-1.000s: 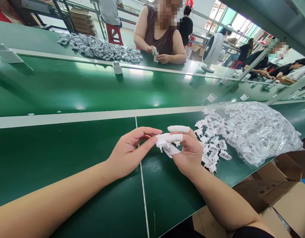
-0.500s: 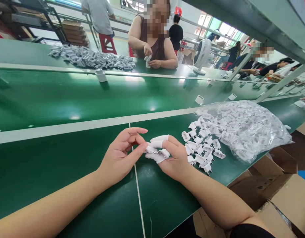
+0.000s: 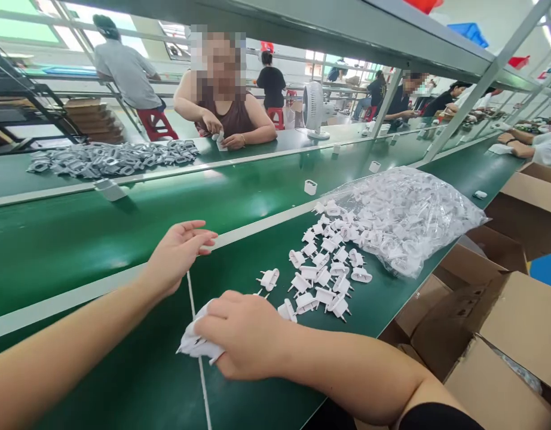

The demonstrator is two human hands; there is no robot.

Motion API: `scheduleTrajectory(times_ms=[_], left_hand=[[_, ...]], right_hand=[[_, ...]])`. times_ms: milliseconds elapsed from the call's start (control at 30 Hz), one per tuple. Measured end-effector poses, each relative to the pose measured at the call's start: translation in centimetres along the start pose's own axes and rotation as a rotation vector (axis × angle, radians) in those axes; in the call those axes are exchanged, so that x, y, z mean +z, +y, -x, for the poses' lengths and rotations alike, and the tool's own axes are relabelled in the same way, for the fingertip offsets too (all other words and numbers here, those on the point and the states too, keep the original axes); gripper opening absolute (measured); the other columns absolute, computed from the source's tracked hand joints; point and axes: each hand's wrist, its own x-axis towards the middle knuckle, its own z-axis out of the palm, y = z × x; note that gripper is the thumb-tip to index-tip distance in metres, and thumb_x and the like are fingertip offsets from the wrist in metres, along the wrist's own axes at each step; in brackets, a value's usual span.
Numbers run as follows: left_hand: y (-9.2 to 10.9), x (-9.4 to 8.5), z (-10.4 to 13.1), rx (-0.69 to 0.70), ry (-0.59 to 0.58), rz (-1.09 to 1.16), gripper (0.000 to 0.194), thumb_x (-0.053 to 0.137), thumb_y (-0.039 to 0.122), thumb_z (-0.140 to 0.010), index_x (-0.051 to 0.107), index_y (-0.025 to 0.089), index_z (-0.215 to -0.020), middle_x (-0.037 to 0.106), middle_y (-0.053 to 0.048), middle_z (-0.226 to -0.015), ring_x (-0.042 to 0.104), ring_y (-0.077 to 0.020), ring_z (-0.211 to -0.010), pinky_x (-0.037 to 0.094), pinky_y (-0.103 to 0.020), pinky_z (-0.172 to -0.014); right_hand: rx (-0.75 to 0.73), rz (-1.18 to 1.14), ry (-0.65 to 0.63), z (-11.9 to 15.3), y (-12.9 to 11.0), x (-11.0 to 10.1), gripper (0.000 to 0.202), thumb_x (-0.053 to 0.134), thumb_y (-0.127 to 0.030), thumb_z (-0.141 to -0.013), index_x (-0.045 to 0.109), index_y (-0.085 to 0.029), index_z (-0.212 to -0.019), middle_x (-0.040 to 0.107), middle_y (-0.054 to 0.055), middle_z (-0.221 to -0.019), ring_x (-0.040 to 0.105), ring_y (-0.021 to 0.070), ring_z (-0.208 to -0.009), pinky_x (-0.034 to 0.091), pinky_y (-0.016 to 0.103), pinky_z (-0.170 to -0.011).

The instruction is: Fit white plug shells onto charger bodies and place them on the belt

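Observation:
My right hand (image 3: pixel 251 334), with white covers on its fingertips, is closed around several white plug pieces (image 3: pixel 199 346) just above the green tabletop. Metal pins poke out between its fingers, though the palm hides part of the bunch. Farther forward, my left hand (image 3: pixel 181 254) hovers by the pale rail with its fingers stretched out and nothing visible in them. Loose white two-pin plug pieces (image 3: pixel 323 260) lie scattered to the right of my right hand. One plug piece (image 3: pixel 269 279) rests a little apart, just beyond that hand.
A clear plastic bag (image 3: pixel 419 209) full of plug pieces lies at the right. Beyond the rail (image 3: pixel 100 292) runs a green conveyor (image 3: pixel 239 191) carrying white housings (image 3: pixel 310 187). Cardboard boxes (image 3: pixel 517 322) stand at the lower right. A person (image 3: pixel 224 113) sits opposite beside a parts heap (image 3: pixel 109 158).
My hands have separated. The right turned over and came lower and nearer with the plug pieces, while the left drew away to the left. The camera view has also shifted.

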Motion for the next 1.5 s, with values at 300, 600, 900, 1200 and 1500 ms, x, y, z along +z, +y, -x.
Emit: scheduleTrajectory(times_ms=[300, 600, 900, 1200, 1500], left_hand=[[6.7, 11.1, -10.6, 0.276, -0.253, -0.455, 0.068, 0.073, 0.041, -0.080, 0.049, 0.013, -0.137, 0.065, -0.016, -0.132, 0.063, -0.0312, -0.119, 0.052, -0.041, -0.099], [6.5, 20.3, -16.0, 0.415, -0.331, -0.696, 0.084, 0.080, 0.034, -0.077, 0.045, 0.023, -0.153, 0.036, -0.012, -0.165, 0.027, -0.0387, -0.153, 0.023, -0.047, -0.126], [3.6, 20.5, -14.2, 0.417, -0.235, -0.709, 0.034, 0.063, 0.035, -0.099, 0.062, 0.017, -0.128, 0.059, -0.012, -0.137, 0.062, -0.0273, -0.118, 0.053, -0.051, -0.100], [0.9, 7.1, -6.7, 0.422, -0.223, -0.552, 0.063, 0.065, 0.027, -0.078, 0.054, 0.017, -0.139, 0.060, -0.014, -0.137, 0.065, -0.0302, -0.117, 0.051, -0.043, -0.106], [-3.4, -4.1, 7.8, 0.225, -0.154, -0.250, 0.060, 0.070, 0.055, -0.082, 0.058, 0.023, -0.131, 0.072, -0.008, -0.117, 0.072, -0.0268, -0.100, 0.058, -0.043, -0.093]], right_hand=[[-0.100, 0.046, -0.181, -0.3, 0.1, -1.6, 0.026, 0.063, -0.021, -0.092, 0.066, -0.016, -0.117, 0.071, 0.004, -0.111, 0.061, 0.0197, -0.097, 0.053, 0.028, -0.073], [-0.199, 0.038, -0.427, -1.1, 0.7, -1.8, 0.022, 0.061, -0.022, -0.096, 0.070, -0.018, -0.115, 0.070, 0.003, -0.122, 0.061, 0.0221, -0.111, 0.057, 0.030, -0.071], [-0.249, 0.050, -0.360, -0.8, 1.0, -0.1, 0.021, 0.066, -0.021, -0.090, 0.069, -0.018, -0.110, 0.071, 0.004, -0.119, 0.062, 0.0233, -0.113, 0.056, 0.031, -0.072], [-0.038, -0.014, -0.068, -0.1, 2.0, 0.0, 0.026, 0.070, -0.016, -0.079, 0.068, -0.018, -0.105, 0.070, 0.005, -0.104, 0.063, 0.0236, -0.095, 0.052, 0.032, -0.070], [0.754, -1.100, 0.423, -1.2, 2.5, -1.5, 0.025, 0.076, -0.027, -0.067, 0.074, -0.022, -0.091, 0.068, 0.000, -0.083, 0.059, 0.0142, -0.071, 0.047, 0.025, -0.058]])
